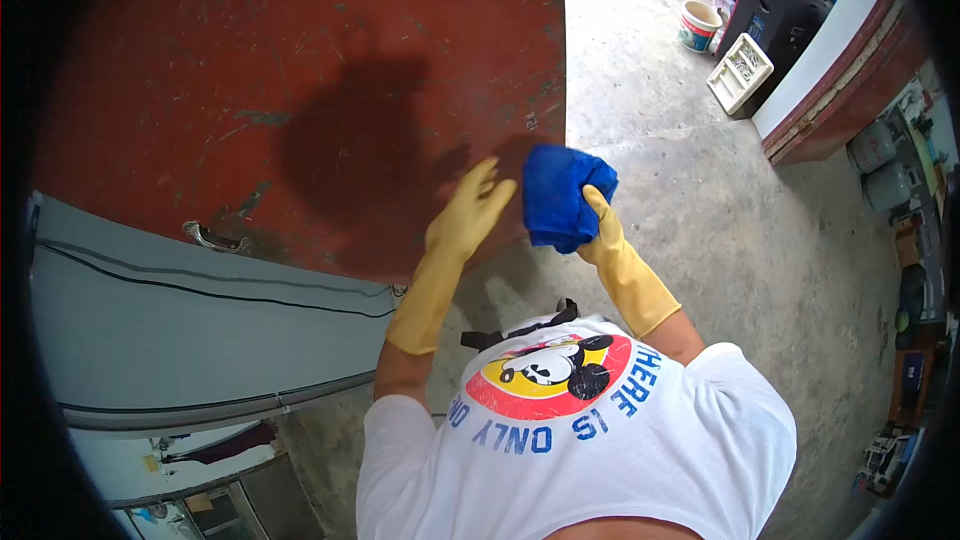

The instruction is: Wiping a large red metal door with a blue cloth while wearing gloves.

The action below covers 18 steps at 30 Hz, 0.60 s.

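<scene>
A folded blue cloth (pixel 559 195) is gripped in my right hand (pixel 602 221), which wears a yellow rubber glove; the thumb presses on its near face. My left hand (pixel 471 210), in a matching glove, is raised to the left of the cloth and apart from it. Its fingers are partly curled, the thumb stands away from them, and nothing is in it. Before me rises a scuffed red door (pixel 360 105) with chipped paint. Shadows of my head and hands fall across it. A metal pull handle (pixel 214 238) is fixed near its left edge.
Concrete floor (pixel 660 165) runs beyond the door's right edge. A white-and-red bucket (pixel 699 26), a dark cabinet (pixel 776 26) and a cream compartment tray (pixel 740 73) stand there. A red door frame (pixel 844 82) is at right, with gas cylinders (pixel 876 146) past it. Black cable (pixel 202 289) crosses the wall.
</scene>
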Motion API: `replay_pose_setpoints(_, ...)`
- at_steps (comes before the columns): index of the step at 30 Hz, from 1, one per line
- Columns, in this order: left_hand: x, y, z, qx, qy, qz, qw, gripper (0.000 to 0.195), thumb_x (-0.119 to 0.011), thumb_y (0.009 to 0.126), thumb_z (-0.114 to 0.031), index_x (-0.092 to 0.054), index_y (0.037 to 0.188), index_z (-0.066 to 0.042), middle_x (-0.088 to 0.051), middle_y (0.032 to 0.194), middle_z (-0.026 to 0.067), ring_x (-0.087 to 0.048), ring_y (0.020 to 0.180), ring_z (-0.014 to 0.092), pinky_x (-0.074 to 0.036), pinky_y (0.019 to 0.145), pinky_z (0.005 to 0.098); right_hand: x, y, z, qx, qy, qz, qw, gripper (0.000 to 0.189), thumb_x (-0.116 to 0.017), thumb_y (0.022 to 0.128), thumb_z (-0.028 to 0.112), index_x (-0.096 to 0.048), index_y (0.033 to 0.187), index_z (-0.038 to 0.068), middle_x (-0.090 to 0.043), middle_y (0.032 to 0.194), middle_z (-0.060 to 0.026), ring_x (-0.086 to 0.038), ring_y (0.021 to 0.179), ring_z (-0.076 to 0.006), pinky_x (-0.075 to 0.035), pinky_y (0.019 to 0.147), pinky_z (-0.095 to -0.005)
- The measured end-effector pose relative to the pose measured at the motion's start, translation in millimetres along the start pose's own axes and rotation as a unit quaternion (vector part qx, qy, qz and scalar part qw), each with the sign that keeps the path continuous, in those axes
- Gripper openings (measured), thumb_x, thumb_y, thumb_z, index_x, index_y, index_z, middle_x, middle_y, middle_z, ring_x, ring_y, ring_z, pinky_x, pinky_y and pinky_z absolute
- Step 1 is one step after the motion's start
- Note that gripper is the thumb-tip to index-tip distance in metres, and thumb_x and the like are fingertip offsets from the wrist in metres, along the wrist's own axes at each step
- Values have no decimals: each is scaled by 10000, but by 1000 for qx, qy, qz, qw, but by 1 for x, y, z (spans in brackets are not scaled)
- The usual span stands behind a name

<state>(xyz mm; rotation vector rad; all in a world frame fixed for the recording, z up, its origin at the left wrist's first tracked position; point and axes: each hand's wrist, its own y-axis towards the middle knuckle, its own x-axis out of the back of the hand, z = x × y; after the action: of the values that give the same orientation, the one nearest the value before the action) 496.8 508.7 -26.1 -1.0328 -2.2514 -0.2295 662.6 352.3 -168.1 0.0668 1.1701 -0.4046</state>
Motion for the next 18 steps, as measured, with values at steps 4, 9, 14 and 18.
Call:
replay_pose_setpoints(4,49,-43,95,76,-212,-95,970,561,-614,992,-366,-511,1463,-80,-583,1391,123,-580,1257,233,-458,1060,357,44,12,14,3,-61,-188,980,580,-723,931,347,-562,1389,30,-686,1272,-143,-677,1128,-298,-551,995,-464)
replay_pose_setpoints(9,131,-103,204,152,-221,-306,913,576,-632,1000,-335,-479,1488,-72,-546,1422,126,-562,1246,239,-470,1044,377,19,67,80,239,-410,-228,850,574,-725,934,356,-590,1361,-1,-695,1223,-138,-666,1103,-240,-517,977,-359)
replay_pose_setpoints(14,201,-109,191,167,-193,-455,853,812,-595,999,-501,-228,1606,-107,-320,1611,137,-354,1467,286,-299,1207,418,-99,139,117,517,-708,-65,476,831,-804,846,373,-409,1524,96,-441,1506,-260,-471,1353,-472,-445,1080,-487)
replay_pose_setpoints(18,232,-95,196,100,-220,-461,854,909,-549,987,-607,-127,1623,-113,-163,1676,150,-270,1518,310,-223,1250,425,-107,186,106,585,-731,-83,341,860,-801,795,446,-428,1528,195,-293,1576,-290,-316,1379,-603,-313,1150,-640)
